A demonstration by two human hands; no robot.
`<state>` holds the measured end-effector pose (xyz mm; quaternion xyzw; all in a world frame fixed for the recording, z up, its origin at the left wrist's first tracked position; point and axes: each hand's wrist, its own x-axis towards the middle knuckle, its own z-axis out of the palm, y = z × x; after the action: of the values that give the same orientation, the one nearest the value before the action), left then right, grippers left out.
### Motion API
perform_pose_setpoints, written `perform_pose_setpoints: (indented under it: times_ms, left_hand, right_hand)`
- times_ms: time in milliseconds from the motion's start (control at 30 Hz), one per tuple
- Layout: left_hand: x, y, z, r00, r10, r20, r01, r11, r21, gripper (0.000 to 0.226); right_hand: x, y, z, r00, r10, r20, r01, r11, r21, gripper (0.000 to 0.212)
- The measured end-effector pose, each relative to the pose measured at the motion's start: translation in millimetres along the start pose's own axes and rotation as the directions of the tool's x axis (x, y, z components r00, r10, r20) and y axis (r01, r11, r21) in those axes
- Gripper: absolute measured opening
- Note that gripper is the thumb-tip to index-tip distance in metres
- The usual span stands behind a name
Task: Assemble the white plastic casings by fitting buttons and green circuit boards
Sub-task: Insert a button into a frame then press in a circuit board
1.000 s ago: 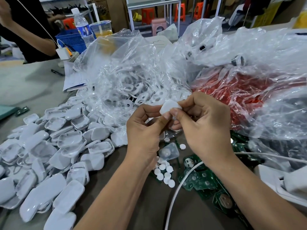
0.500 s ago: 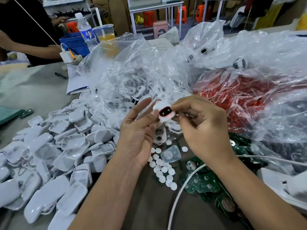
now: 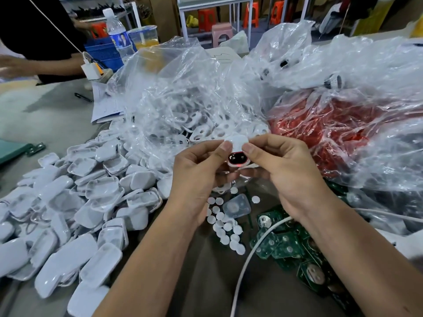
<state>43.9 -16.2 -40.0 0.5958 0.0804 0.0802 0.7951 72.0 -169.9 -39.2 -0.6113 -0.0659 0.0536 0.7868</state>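
Pinching white casing (image 3: 237, 147) | left hand (image 3: 196, 177), right hand (image 3: 288, 172) fingers clamped | no legible writing

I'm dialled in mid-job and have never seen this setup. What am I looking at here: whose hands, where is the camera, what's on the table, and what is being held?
There is no machine here. A person works with bare hands, and the single picture comes from a camera worn on their head, looking forward and down.

The left hand and right hand together pinch one small white casing above the table; it has a dark opening with a red rim facing the camera.

On the grey table lie a heap of white casings to the left, loose round white buttons below the hands, and green circuit boards to the right. A white cable crosses the boards. Behind are clear plastic bags, one holding more white parts, one holding red parts. Another person stands at the far left.
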Motion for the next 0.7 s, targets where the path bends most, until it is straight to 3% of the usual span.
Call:
perform_pose_setpoints:
  times_ms: [300, 433, 533, 700]
  left_hand:
    - [-0.7, -1.6, 1.6, 0.999, 0.029, 0.028, -0.028, 0.999, -0.036, 0.021]
    - [-1.6, -6.0, 5.3, 0.999, -0.027, -0.017, 0.025, 0.997, -0.075, 0.021]
    - [-1.9, -7.9, 3.4, 0.997, 0.072, -0.02, -0.072, 0.997, 0.024, 0.018]
    - [-3.2, -8.1, 0.6, 0.992, 0.069, 0.103, -0.079, 0.993, 0.091, 0.007]
  right_hand:
    - [-5.7, -0.5, 6.2, 0.997, 0.034, 0.073, -0.042, 0.994, 0.105, 0.023]
    - [-3.4, 5.3, 4.5, 1.0, 0.008, 0.019, -0.008, 1.0, -0.019, 0.008]
    - [0.1, 5.6, -0.8, 0.998, -0.019, 0.059, 0.029, 0.981, -0.19, 0.007]
    - [2.1, 6.7, -3.3, 0.997, -0.073, 0.017, 0.075, 0.962, -0.263, 0.007]
